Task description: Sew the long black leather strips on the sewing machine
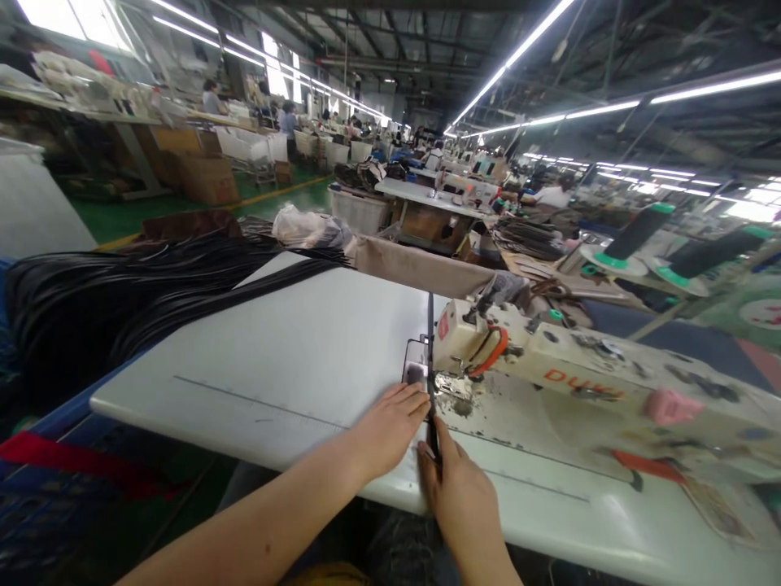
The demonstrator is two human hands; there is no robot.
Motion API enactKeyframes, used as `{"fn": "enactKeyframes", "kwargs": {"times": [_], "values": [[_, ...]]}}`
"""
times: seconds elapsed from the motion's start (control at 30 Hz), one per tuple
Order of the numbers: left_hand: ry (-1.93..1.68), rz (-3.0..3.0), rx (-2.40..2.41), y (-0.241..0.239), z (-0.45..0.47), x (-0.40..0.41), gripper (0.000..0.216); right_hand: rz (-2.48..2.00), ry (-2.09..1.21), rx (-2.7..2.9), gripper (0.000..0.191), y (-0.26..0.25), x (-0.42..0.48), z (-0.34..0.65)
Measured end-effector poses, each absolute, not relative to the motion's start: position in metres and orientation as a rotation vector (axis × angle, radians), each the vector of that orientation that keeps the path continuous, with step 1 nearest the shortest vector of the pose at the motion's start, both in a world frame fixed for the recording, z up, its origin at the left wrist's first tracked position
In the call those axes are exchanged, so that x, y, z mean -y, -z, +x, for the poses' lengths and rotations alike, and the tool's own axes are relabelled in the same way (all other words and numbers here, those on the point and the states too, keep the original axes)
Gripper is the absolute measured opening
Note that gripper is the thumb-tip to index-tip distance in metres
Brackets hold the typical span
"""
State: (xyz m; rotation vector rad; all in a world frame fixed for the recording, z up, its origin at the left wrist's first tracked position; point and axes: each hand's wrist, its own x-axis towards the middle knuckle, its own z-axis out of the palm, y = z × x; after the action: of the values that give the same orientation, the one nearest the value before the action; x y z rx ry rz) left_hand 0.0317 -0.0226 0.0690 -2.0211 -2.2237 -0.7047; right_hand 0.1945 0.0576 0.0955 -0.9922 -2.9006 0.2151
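A narrow black strap point(430, 342) runs straight across the white table point(293, 358) and under the head of a worn cream sewing machine point(549, 366). My left hand point(387, 427) lies flat on the table just left of the strap, fingers stretched toward the metal needle plate point(416, 373). My right hand point(460, 496) pinches the near end of the strap between thumb and fingers, right beside the left hand. The needle area is partly hidden by the strap and machine head.
A heap of long black straps point(122, 293) hangs over the table's left side. A beige cloth trough point(421, 268) lies behind the table. Dark thread cones point(638, 232) stand at the right. More sewing stations and people fill the hall behind.
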Motion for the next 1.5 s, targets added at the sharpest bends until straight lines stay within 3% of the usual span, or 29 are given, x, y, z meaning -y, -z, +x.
{"fn": "enactKeyframes", "kwargs": {"times": [0.17,0.43,1.5], "values": [[0.658,-1.975,2.166,-0.068,0.037,0.022,0.043,-1.048,-0.441,2.781,0.04,-0.098,-0.077,0.204],[0.618,-1.958,2.156,-0.065,0.041,0.023,0.046,-1.344,-0.152,2.688,0.034,-0.089,-0.108,0.218],[0.631,-2.01,2.341,-0.068,0.02,0.006,0.057,-1.012,-0.112,2.635,0.035,-0.077,-0.102,0.225]]}}
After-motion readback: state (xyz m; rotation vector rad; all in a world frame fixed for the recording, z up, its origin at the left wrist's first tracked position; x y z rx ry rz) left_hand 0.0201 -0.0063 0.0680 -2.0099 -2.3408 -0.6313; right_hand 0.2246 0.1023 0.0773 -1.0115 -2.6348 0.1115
